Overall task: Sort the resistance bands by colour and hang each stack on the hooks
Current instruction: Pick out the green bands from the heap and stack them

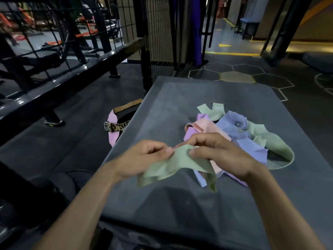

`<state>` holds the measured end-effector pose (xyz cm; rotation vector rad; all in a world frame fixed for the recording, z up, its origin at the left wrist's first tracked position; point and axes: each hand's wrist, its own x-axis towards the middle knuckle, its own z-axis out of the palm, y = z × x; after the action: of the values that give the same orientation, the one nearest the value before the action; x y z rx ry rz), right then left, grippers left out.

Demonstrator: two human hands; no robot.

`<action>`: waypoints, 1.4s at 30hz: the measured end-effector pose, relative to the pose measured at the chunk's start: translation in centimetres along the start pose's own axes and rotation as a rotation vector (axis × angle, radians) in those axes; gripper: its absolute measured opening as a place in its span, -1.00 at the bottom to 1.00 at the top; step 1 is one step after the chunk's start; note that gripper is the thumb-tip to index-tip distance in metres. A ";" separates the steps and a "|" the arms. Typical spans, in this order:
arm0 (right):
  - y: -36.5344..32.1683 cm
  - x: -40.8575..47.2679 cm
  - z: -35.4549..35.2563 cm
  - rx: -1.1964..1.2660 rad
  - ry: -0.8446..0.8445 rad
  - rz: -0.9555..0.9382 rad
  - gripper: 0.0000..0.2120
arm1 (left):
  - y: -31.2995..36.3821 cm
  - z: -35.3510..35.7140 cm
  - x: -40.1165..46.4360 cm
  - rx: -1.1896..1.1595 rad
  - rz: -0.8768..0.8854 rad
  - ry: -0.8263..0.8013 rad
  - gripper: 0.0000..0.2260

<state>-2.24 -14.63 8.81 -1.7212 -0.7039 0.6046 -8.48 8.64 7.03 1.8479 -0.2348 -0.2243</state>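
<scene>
Both hands hold one pale green band (177,166) above the near half of the dark grey surface (180,204). The left hand (144,158) pinches the band's upper edge between thumb and curled fingers; the right hand (219,152) grips the same edge just beside it, thumb on the near face and fingers curled over the top. The band's top edge runs left to right between the two hands, and the rest of it drapes down and toward the viewer in loose folds, its lower corners hanging near the surface; whether they touch it cannot be told.

Behind the right hand lies the tangled pile of bands (232,134) on the surface, right of centre. In it a pink band (207,128) lies over a purple band (191,131), blue-lilac bands (234,123) bunch in the middle, and another green band (278,147) curves in a wide loop around the pile's right side. Two green ends (211,110) stick up at the pile's far edge, pointing away from the viewer.

On the floor left of the surface lie a leopard-print belt (116,126), a brown belt (128,105), and a pink strip (112,129) that runs down along the surface's edge. A black metal rack (72,74) stands further left, with wire mesh panels (158,33) beyond.
</scene>
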 end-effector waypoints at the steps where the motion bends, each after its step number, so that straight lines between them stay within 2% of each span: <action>1: 0.3 0.3 0.1 -0.053 -0.016 0.040 -0.92 | -0.2 -0.6 -0.4 0.016 0.003 0.016 -0.72; 4: 1.5 1.2 0.3 -0.208 -0.120 0.160 -0.96 | -1.7 -2.7 -1.2 0.068 -0.023 0.152 -0.75; 6: 2.2 1.6 0.1 -0.284 -0.117 0.221 -0.96 | -3.0 -4.5 -1.8 0.124 -0.075 0.196 -0.75; 9: 3.1 2.4 0.0 -0.205 0.026 0.234 -0.93 | -4.7 -6.2 -2.6 0.227 -0.171 0.150 -0.75; 11: 3.4 3.3 0.2 -0.163 0.185 0.214 -0.79 | -5.7 -6.6 -2.7 0.256 -0.221 0.127 -0.75; 15: 4.0 5.4 0.9 0.065 0.438 0.144 -0.70 | -7.8 -7.9 -2.9 0.343 -0.318 0.124 -0.81; 18: 4.9 6.8 1.1 0.219 0.549 0.115 -0.73 | -9.4 -8.6 -3.4 0.428 -0.391 0.076 -0.88; 21: 5.4 7.6 1.6 0.238 0.605 0.107 -0.80 | -10.1 -9.2 -3.7 0.367 -0.478 0.069 -0.90; 24: 5.7 7.7 2.2 0.261 0.648 0.128 -0.86 | -10.2 -9.3 -3.7 0.345 -0.471 0.060 -0.89; 31: 5.5 8.6 2.7 0.060 0.693 0.110 -0.91 | -9.8 -9.3 -4.1 0.335 -0.455 -0.005 -0.90; 34: 5.1 11.4 2.3 -0.143 0.703 0.079 -0.91 | -9.8 -9.9 -4.5 0.378 -0.432 0.099 -0.87; 36: 5.0 14.4 1.9 -0.189 0.678 0.055 -0.94 | -9.7 -10.5 -4.8 0.433 -0.410 0.201 -0.86; 38: 5.0 17.8 1.7 -0.259 0.619 0.056 -0.96 | -9.8 -11.0 -5.1 0.444 -0.421 0.236 -0.87; 42: 5.2 24.3 2.2 -0.505 0.530 0.051 -0.95 | -10.3 -11.0 -5.0 0.393 -0.511 0.110 -0.91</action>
<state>13.76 3.33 2.31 -2.2462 -0.4504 -0.0240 -9.80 23.07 0.41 2.2821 0.2973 -0.4511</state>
